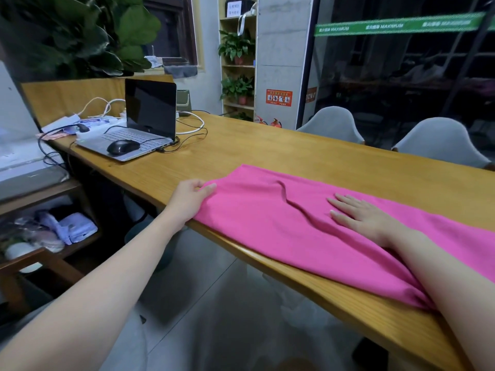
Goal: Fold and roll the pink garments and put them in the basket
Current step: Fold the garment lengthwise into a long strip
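Observation:
A pink garment [281, 226] lies spread in a long strip on the wooden table [267, 148], running from the middle toward the right edge of view. My left hand [190, 198] pinches the garment's left end at the table's near edge, thumb on top of the cloth. My right hand [361, 215] rests flat on the garment with straight fingers pointing left, beside a raised crease. No basket is in view.
An open laptop [150, 116] with a black mouse [122, 146] on it, cables and a power strip [99, 124] sit at the table's far left. Two grey chairs [439, 140] stand behind the table. A low shelf [45, 236] with cloths is to my left.

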### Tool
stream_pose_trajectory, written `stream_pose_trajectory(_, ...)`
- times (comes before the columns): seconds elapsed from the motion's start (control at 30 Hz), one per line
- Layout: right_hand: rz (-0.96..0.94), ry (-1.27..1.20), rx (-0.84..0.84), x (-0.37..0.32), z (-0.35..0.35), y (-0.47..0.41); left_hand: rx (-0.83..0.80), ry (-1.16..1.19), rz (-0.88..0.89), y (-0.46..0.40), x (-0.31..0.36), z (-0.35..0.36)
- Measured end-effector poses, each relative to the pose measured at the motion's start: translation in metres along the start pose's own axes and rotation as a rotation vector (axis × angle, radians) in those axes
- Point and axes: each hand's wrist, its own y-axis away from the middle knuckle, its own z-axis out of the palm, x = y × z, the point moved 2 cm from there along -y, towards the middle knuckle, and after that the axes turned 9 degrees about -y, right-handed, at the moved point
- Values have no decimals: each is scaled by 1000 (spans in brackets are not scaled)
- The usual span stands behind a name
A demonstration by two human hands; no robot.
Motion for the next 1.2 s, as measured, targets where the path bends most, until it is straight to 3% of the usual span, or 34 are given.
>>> stream_pose_trajectory(0.3, 9, -35, 6, 1, -1, 3, -35, -352, 60, 5, -20, -23)
stream_pose_trajectory(0.63, 10, 37, 99, -10, -11, 0, -50, -510, -71, -2, -5, -25)
stream_pose_trajectory(0.73, -41, 184, 251, -40, -24, -18, -12, -436, -69, -13, 7, -17)
stream_pose_trajectory(0.8, -67, 151, 310, -62, -27, -41, -22, -292, -62, -17, 11, -7)
stream_pose_trajectory(0.9, -43, 19, 297, -96, -19, -87, -13, -272, 24, -17, 10, 7)
stream_pose_trajectory(1.03, -54, -14, 260, -133, -1, -142, 79, -343, 269, -12, 5, 13)
stream_pose_trajectory(1.2, -67, -148, 254, -141, 6, -187, 104, -469, 530, 2, -3, 16)
